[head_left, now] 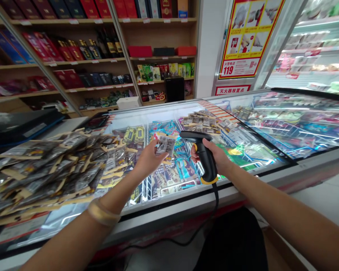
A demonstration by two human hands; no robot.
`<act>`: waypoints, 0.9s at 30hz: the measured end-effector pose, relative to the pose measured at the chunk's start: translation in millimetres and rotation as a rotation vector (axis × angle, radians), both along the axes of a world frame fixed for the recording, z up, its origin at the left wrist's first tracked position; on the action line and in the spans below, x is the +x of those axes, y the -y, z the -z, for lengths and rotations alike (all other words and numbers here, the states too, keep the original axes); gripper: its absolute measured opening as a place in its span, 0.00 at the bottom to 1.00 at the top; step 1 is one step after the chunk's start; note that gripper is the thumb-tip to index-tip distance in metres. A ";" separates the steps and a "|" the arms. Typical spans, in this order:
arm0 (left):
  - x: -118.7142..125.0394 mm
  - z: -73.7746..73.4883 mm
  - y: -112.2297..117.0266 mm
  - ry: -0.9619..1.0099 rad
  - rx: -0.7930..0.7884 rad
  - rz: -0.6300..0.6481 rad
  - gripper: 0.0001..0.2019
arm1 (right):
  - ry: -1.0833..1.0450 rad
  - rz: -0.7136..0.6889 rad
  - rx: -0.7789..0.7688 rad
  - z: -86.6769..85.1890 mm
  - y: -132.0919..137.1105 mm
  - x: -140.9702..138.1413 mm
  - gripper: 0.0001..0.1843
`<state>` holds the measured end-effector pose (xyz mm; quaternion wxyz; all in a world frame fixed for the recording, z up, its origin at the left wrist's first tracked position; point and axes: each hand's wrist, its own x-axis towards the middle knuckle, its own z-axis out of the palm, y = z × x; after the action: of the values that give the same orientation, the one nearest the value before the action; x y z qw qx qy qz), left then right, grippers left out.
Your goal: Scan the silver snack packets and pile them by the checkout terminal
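Note:
My left hand (pixel 149 161) is closed on a small clear packet (pixel 165 145) with a printed card, held up over the glass lid of a chest freezer (pixel 186 113). My right hand (pixel 214 156) grips a black and yellow barcode scanner (pixel 202 154) by its handle. The scanner's head points left at the packet, a short gap away. Its cable (pixel 216 195) hangs down over the freezer's front edge. A band sits on my left wrist.
A big heap of similar packets (pixel 53 165) covers the freezer lid at the left. A smaller pile (pixel 203 119) lies farther back. Shelves of boxes and bottles (pixel 87 49) stand behind. A second freezer (pixel 299 120) runs right. A black bag (pixel 234 241) sits below.

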<state>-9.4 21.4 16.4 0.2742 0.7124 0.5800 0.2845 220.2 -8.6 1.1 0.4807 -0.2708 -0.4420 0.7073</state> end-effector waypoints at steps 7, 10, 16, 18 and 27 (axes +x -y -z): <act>-22.2 13.6 10.9 -0.101 0.330 -0.085 0.21 | -0.026 -0.074 0.020 -5.0 3.8 -48.4 0.25; -25.9 14.4 13.8 -0.131 0.359 -0.080 0.19 | 0.006 -0.087 0.061 -4.7 6.8 -55.1 0.25; -24.1 8.5 18.1 -0.107 0.318 -0.079 0.19 | 0.032 -0.053 0.086 -2.8 9.8 -49.3 0.24; -22.8 6.6 19.1 -0.113 0.293 -0.077 0.19 | 0.039 -0.045 0.105 -3.5 10.1 -48.5 0.24; -22.3 6.2 18.5 -0.151 0.269 -0.062 0.19 | 0.076 -0.041 0.125 -5.6 10.8 -49.2 0.24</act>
<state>-31.6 2.9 10.2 0.1229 0.7438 0.5774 0.3134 171.0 -19.3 6.8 0.4650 -0.2579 -0.5089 0.6770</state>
